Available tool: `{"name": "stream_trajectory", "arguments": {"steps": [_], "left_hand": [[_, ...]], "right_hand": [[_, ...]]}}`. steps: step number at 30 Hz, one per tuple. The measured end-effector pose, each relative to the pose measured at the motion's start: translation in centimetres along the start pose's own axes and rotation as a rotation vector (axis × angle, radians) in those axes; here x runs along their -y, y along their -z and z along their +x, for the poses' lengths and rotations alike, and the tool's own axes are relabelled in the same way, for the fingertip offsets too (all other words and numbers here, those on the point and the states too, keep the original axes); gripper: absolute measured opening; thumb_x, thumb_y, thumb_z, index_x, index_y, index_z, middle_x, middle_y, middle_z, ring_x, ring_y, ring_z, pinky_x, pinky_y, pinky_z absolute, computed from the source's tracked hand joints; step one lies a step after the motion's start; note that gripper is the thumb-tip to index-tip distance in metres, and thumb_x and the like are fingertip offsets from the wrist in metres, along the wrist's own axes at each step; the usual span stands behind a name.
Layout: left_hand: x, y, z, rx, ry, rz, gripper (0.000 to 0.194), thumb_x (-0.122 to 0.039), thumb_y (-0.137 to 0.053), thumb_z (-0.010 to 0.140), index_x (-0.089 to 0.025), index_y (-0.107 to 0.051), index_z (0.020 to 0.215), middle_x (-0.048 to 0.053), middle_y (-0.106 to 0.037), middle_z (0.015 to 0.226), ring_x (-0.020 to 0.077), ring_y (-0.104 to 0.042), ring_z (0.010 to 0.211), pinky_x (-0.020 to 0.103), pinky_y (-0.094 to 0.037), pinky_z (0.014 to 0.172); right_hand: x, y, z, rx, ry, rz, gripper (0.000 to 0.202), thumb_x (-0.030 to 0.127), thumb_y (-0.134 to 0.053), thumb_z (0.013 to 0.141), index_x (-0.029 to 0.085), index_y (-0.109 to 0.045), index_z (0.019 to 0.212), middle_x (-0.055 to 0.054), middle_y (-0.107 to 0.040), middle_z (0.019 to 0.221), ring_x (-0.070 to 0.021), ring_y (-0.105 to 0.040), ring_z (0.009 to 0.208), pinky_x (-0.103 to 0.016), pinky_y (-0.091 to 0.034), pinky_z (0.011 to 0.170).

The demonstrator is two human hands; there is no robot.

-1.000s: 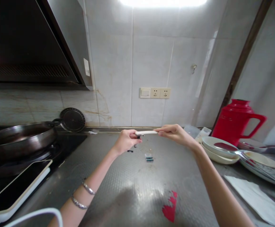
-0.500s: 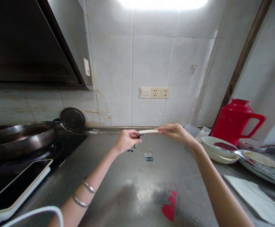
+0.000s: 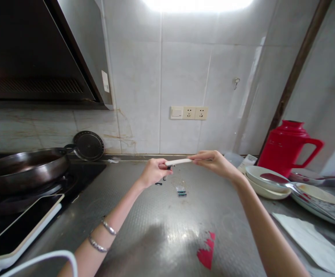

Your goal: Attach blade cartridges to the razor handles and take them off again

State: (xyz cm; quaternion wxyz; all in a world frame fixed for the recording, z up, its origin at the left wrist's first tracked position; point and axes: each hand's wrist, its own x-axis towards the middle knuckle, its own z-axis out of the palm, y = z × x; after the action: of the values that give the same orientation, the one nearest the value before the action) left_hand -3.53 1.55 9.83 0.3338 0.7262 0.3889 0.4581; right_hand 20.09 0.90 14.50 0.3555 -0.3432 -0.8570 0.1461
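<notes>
A slim white stick-shaped object [image 3: 179, 162] is held above the back of the counter, level between my two hands; its kind is unclear. My left hand [image 3: 155, 172] is closed in a pinch at its left end, where a small dark piece [image 3: 169, 167] shows under the fingers. Around the right end, the fingers of my right hand [image 3: 210, 159] are closed. On the counter below lies a small clear packet with teal and dark strips [image 3: 181, 192]. A little black piece [image 3: 158, 184] rests below my left hand.
A steel pan [image 3: 25, 169] sits on the stove at left, near a white-edged tablet-like device [image 3: 20, 227]. At right stand a red thermos jug [image 3: 285, 148], stacked bowls [image 3: 267, 188] and a white cloth or paper [image 3: 311, 242]. A red patch [image 3: 207, 254] marks the metal counter [image 3: 144, 238].
The white object and the right fingertips have shifted slightly left, and the object's left end sits a bit lower. The packet below shows slightly more clearly. Both hands keep their hold.
</notes>
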Motion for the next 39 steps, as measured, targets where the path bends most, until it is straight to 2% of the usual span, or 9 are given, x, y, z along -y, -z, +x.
{"name": "stream_trajectory", "arguments": {"steps": [4,8,14,19,25,29,34,39], "left_hand": [[-0.3,0.0,-0.1,-0.004,0.007,0.038,0.011,-0.015,-0.065,0.060,-0.012,-0.064,0.070,-0.001,-0.063,0.061,0.0073,-0.054,0.051,0.016,-0.040,0.047],[0.1,-0.1,0.0,0.013,-0.002,-0.073,0.014,-0.013,-0.066,0.059,-0.012,-0.062,0.071,0.002,-0.066,0.069,0.0101,-0.059,0.062,0.019,-0.046,0.057],[0.2,-0.1,0.0,0.007,0.009,-0.037,0.013,-0.015,-0.066,0.060,-0.012,-0.062,0.072,0.002,-0.066,0.066,0.0091,-0.058,0.055,0.019,-0.045,0.051],[0.0,0.0,0.0,-0.012,0.013,-0.056,0.014,-0.014,-0.067,0.059,-0.011,-0.061,0.071,0.004,-0.067,0.069,0.0108,-0.060,0.060,0.020,-0.048,0.055],[-0.3,0.1,-0.1,-0.009,0.016,-0.073,0.013,-0.013,-0.067,0.059,-0.012,-0.061,0.071,0.002,-0.066,0.069,0.0105,-0.060,0.060,0.020,-0.047,0.055],[-0.6,0.2,-0.2,-0.025,0.020,-0.073,0.016,-0.012,-0.067,0.058,-0.012,-0.060,0.072,0.003,-0.066,0.070,0.0116,-0.061,0.063,0.020,-0.047,0.055],[-0.7,0.4,-0.2,-0.018,0.022,-0.057,0.013,-0.012,-0.067,0.059,-0.011,-0.061,0.071,0.002,-0.066,0.066,0.0094,-0.058,0.056,0.019,-0.046,0.053],[-0.7,0.8,-0.2,-0.028,0.005,-0.048,0.014,-0.013,-0.067,0.059,-0.011,-0.061,0.072,0.003,-0.066,0.069,0.0106,-0.060,0.060,0.020,-0.048,0.056]], "right_hand": [[0.6,0.1,-0.2,0.008,0.028,-0.025,0.034,0.042,-0.051,0.080,0.022,-0.068,0.101,-0.004,-0.065,0.080,-0.0145,-0.056,0.068,-0.026,-0.042,0.064],[-0.2,0.3,-0.1,-0.040,-0.010,-0.040,0.033,0.039,-0.051,0.080,0.021,-0.068,0.101,-0.005,-0.065,0.082,-0.0157,-0.056,0.071,-0.026,-0.042,0.064],[-0.7,0.2,0.0,-0.007,-0.004,-0.019,0.035,0.042,-0.051,0.078,0.021,-0.068,0.101,-0.005,-0.067,0.086,-0.0174,-0.058,0.075,-0.026,-0.043,0.065],[-1.7,0.2,0.1,-0.072,-0.064,-0.013,0.036,0.043,-0.053,0.077,0.019,-0.069,0.099,-0.006,-0.068,0.089,-0.0203,-0.059,0.080,-0.028,-0.043,0.068],[-1.3,0.1,0.1,-0.010,-0.002,0.031,0.035,0.043,-0.054,0.077,0.021,-0.068,0.100,-0.005,-0.067,0.092,-0.0195,-0.059,0.082,-0.028,-0.043,0.071],[-1.5,0.0,0.2,-0.041,-0.034,0.026,0.036,0.043,-0.053,0.078,0.020,-0.068,0.101,-0.006,-0.068,0.091,-0.0199,-0.059,0.082,-0.028,-0.043,0.071],[-1.5,-0.4,0.2,-0.006,0.012,0.059,0.034,0.042,-0.054,0.078,0.020,-0.068,0.100,-0.005,-0.067,0.094,-0.0191,-0.059,0.083,-0.027,-0.043,0.072],[-1.7,-0.5,0.3,-0.057,-0.020,0.048,0.037,0.044,-0.053,0.078,0.018,-0.068,0.100,-0.006,-0.068,0.092,-0.0201,-0.059,0.082,-0.027,-0.043,0.070]]}}
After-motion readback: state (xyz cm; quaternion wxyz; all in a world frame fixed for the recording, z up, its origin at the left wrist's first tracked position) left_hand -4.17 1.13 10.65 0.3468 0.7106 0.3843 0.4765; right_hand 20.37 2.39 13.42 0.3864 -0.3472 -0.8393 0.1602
